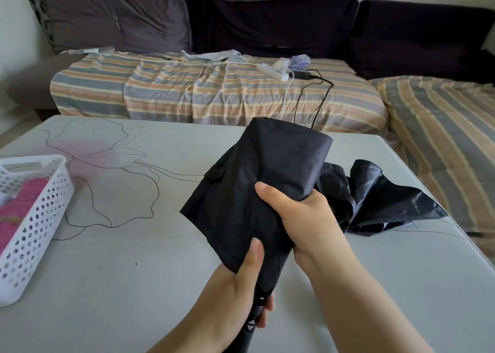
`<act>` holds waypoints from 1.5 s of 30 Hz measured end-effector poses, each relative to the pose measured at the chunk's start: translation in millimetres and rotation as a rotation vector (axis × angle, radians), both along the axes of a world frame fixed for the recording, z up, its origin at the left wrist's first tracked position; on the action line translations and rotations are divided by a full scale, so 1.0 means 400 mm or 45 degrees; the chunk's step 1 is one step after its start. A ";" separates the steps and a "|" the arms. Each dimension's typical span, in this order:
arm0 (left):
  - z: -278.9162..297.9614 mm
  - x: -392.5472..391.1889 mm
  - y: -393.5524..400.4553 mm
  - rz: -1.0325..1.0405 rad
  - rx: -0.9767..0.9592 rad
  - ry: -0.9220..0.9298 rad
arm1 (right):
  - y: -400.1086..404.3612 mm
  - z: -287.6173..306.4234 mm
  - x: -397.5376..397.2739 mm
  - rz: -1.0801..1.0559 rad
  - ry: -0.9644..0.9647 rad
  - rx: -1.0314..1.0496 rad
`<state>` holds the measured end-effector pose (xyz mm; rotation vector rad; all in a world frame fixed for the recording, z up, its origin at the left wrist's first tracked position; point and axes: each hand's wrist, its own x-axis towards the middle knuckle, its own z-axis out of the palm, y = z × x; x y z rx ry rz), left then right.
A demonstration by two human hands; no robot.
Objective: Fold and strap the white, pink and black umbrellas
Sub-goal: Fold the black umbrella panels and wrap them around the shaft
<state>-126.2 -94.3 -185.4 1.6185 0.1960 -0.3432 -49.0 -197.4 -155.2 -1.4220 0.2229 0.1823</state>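
Note:
The black umbrella is collapsed, its canopy loosely bundled and pointing away from me above the table. My left hand grips the black handle near the buttons, thumb up against the fabric. My right hand wraps around the middle of the canopy, thumb on top. A loose flap of fabric sticks out to the left. The pink umbrella lies in a white perforated basket at the left edge. No white umbrella shows clearly.
A crumpled black plastic bag lies on the grey table right of my hands. Behind the table is a sofa with striped covers, a white power strip and cables.

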 end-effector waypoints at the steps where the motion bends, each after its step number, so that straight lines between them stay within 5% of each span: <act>1: -0.002 -0.004 -0.001 0.008 0.011 -0.015 | -0.001 0.001 -0.005 -0.035 0.032 0.077; 5: -0.008 -0.003 0.000 -0.048 -0.010 0.088 | -0.004 -0.001 -0.010 -0.144 0.096 0.292; 10: -0.013 0.024 0.024 -0.229 -0.340 0.322 | -0.024 -0.002 0.001 -0.118 0.131 0.497; 22: -0.012 0.027 0.035 0.164 -0.570 0.052 | -0.024 -0.017 -0.002 -0.033 0.061 0.500; 28: -0.028 0.030 0.051 0.340 -0.086 -0.263 | -0.024 -0.022 0.011 -0.064 0.062 0.419; 35: -0.002 0.029 0.045 0.035 -0.257 -0.132 | -0.015 -0.040 0.003 -0.293 0.082 0.478; 40: -0.027 0.034 0.017 0.386 0.060 -0.110 | 0.004 -0.047 -0.014 -0.318 0.059 0.445; 45: -0.024 0.037 0.026 0.436 0.225 -0.226 | -0.030 -0.032 0.012 -0.211 0.105 0.452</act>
